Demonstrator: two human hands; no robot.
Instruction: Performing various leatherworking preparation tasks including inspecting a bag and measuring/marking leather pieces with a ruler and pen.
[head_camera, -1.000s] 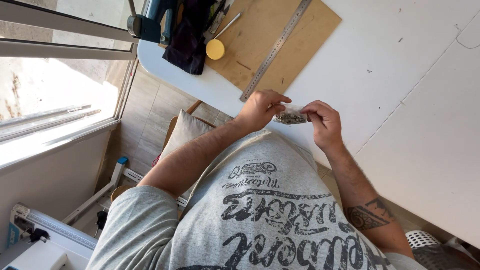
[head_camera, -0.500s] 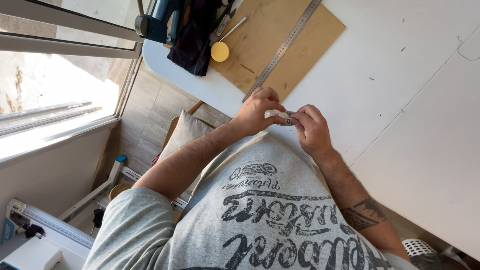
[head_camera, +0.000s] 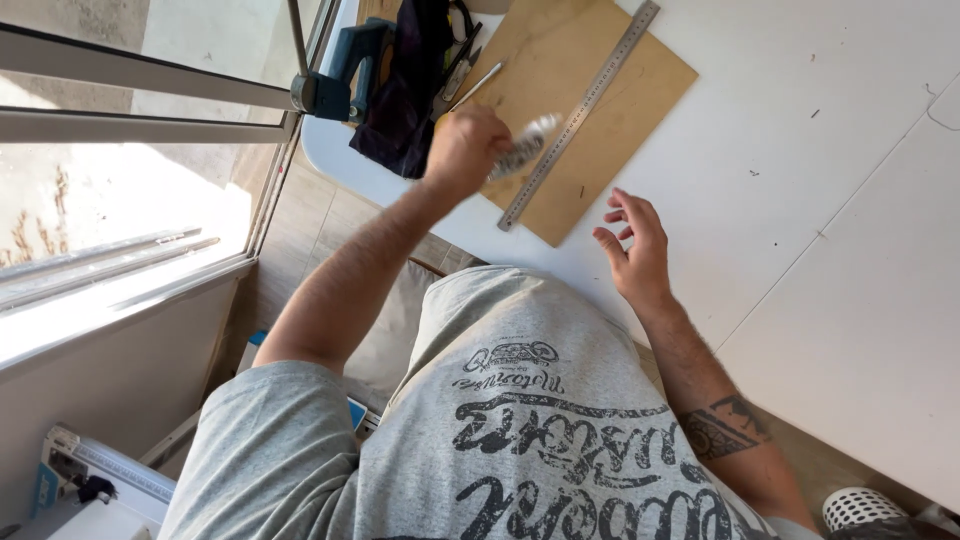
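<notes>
My left hand (head_camera: 462, 150) is stretched out over the near corner of a thin wooden board (head_camera: 600, 150) and is shut on a small grey patterned object (head_camera: 522, 148), which is blurred by motion. A long steel ruler (head_camera: 580, 115) lies slanted across the board, just right of that object. Closer to my body, my right hand (head_camera: 632, 245) hovers over the white table (head_camera: 800, 150) with its fingers spread and nothing in it. A tattoo shows on my right forearm.
A dark cloth (head_camera: 400, 95), a blue power tool (head_camera: 340, 75) and some metal hand tools (head_camera: 458, 65) lie at the table's far left end. A window frame (head_camera: 120, 110) runs along the left. A white perforated basket (head_camera: 860, 505) sits at bottom right.
Both hands held the small object together near my chest. Now my left hand has carried it out over the board, and my right hand has let go and opened.
</notes>
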